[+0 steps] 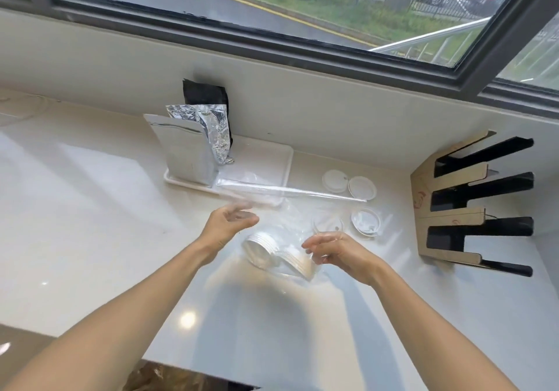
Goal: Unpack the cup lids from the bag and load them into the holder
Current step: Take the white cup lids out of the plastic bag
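Note:
A clear plastic bag [290, 224] lies on the white counter between my hands, with two stacks of white cup lids [272, 253] inside its near end. My left hand [228, 224] pinches the bag's left edge and lifts it; the fingers are blurred. My right hand [335, 251] grips the bag's right side just above the lid stacks. Loose lids lie beyond: two white ones [348, 183] near the wall, one clear lid [328, 224] and one white-rimmed lid [366, 221]. The wood-and-black slotted lid holder [472, 200] stands at the right.
A white tray [263, 161] at the back holds silver foil pouches [187, 148] and a black pouch [205, 94] leaning on the wall. A window runs above the counter. The counter's front edge [121, 351] drops off at lower left.

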